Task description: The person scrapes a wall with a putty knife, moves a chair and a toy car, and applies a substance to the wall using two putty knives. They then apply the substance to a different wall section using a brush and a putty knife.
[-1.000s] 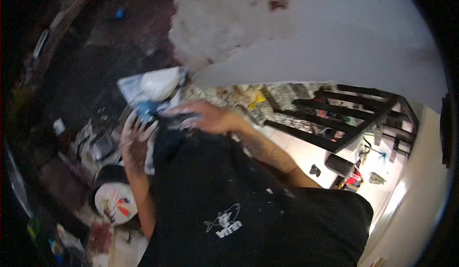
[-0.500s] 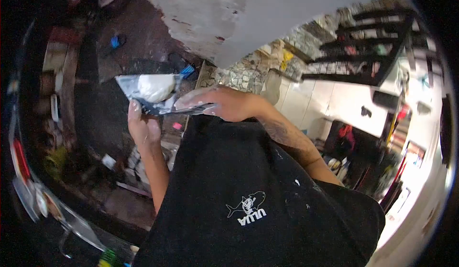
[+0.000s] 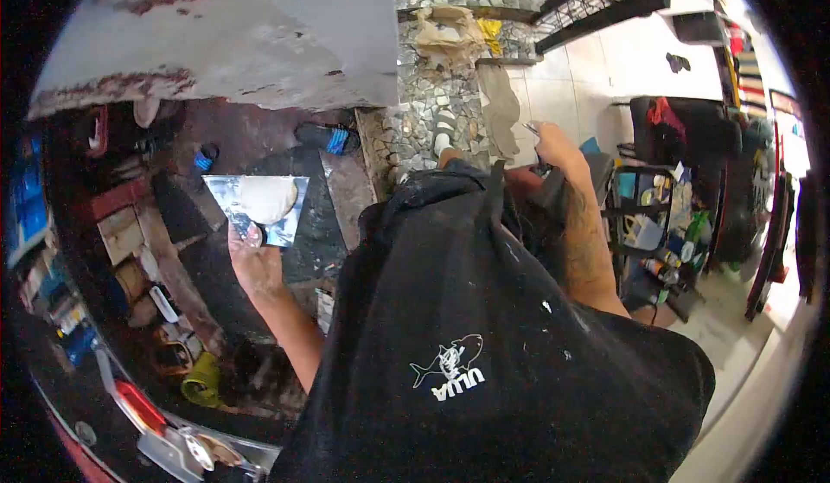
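— Where's the plate?
— Left of centre: my left hand (image 3: 252,262) holds the metal hawk (image 3: 262,209) flat, fingers (image 3: 249,239) pinching its near edge. It's stiff, and the soft putty blob (image 3: 266,198) could slide.
— And the right?
— My right hand (image 3: 553,150), upper right, is curled around something I can't make out.

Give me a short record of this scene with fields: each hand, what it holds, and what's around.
left hand: grips a flat metal plate from below
on plate: lump of white putty
right hand: out to the side; a thin tool shows by it, hold unclear
wall: pale, patchy plaster ahead
floor: stone mosaic strip, white tiles beyond
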`<state>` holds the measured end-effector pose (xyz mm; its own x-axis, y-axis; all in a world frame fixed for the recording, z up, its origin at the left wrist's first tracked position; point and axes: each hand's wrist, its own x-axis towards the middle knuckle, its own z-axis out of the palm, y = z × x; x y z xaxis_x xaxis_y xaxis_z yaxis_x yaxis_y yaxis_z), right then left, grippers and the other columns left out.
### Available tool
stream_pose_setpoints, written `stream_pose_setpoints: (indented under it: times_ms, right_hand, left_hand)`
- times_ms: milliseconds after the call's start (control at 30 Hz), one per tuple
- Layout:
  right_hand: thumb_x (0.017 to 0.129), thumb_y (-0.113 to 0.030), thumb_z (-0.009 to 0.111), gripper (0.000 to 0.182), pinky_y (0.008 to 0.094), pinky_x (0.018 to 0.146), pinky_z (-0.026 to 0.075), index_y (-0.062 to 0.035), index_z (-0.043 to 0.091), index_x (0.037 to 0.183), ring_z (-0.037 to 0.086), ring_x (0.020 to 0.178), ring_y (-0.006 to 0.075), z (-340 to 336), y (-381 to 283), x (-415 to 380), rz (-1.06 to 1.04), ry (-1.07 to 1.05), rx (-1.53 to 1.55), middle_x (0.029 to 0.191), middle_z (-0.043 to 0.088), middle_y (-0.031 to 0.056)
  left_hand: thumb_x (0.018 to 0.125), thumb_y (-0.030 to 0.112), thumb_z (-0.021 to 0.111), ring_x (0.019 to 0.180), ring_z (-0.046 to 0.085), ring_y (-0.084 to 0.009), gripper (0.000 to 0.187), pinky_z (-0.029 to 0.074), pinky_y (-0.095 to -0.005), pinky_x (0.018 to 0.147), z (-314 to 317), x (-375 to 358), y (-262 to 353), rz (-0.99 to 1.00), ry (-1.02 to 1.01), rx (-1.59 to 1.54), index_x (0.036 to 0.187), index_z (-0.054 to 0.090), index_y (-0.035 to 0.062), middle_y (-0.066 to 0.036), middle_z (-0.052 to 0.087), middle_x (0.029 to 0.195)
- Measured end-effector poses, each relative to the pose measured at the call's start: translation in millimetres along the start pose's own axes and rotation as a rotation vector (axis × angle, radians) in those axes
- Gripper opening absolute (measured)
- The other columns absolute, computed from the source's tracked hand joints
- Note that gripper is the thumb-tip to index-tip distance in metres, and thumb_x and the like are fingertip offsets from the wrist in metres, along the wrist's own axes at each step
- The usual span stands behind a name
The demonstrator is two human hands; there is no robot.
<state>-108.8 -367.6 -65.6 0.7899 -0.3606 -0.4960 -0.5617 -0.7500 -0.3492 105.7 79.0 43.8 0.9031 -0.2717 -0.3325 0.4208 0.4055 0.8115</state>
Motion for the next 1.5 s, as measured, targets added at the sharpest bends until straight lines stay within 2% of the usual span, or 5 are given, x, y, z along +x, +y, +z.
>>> stream_pose_setpoints:
  times_ms: [233,400,567,900,1500]
  right_hand:
    - [0.061,0.003,0.042,0.033,0.0402,0.068,0.041,-0.0018,0.053,0.092,0.053,0.077,0.0381,53.9,8.9,-3.8,0.112,-0.014,0.188,0.078,0.055,0.0240]
    - [0.063,-0.004,0.051,0.031,0.0405,0.069,0.041,-0.0041,0.055,0.094,0.053,0.080,0.0369,83.8,17.9,-4.9,0.076,0.055,0.108,0.084,0.056,0.0224]
    - [0.065,-0.004,0.048,0.025,0.0406,0.070,0.041,-0.0020,0.055,0.089,0.052,0.081,0.0371,87.2,18.0,6.0,0.161,-0.004,0.118,0.083,0.056,0.0228]
    - [0.064,-0.003,0.045,0.023,0.0420,0.067,0.042,0.0011,0.054,0.084,0.054,0.077,0.0381,65.9,-9.3,16.0,-0.020,0.131,0.119,0.078,0.056,0.0238]
    - [0.062,-0.007,0.048,0.020,0.0426,0.068,0.044,0.0056,0.057,0.074,0.056,0.072,0.0373,74.7,-8.0,11.0,0.029,0.140,0.100,0.076,0.056,0.0258]
  left_hand:
    - [0.078,0.011,0.044,0.085,0.054,-0.0236,0.032,0.047,-0.0315,0.073,-30.2,35.8,-2.5,-0.086,-0.039,-0.431,0.103,0.044,-0.0074,-0.016,0.052,0.097]
    - [0.075,0.009,0.041,0.078,0.056,-0.0252,0.029,0.048,-0.0353,0.066,-51.1,40.0,-13.7,0.191,0.063,0.383,0.100,0.046,-0.0064,-0.017,0.055,0.089]
    - [0.076,0.006,0.040,0.078,0.053,-0.0225,0.026,0.046,-0.0314,0.069,-30.5,32.3,-10.6,-0.338,-0.176,-0.662,0.097,0.044,-0.0077,-0.017,0.052,0.088]
    - [0.076,0.007,0.039,0.088,0.055,-0.0260,0.032,0.047,-0.0339,0.076,-52.1,19.9,-22.6,0.211,-0.004,0.494,0.104,0.045,-0.0067,-0.018,0.053,0.099]
    - [0.080,0.009,0.037,0.082,0.056,-0.0195,0.025,0.048,-0.0313,0.071,-21.8,12.6,-38.3,0.055,0.016,0.393,0.099,0.049,-0.0004,-0.009,0.056,0.091]
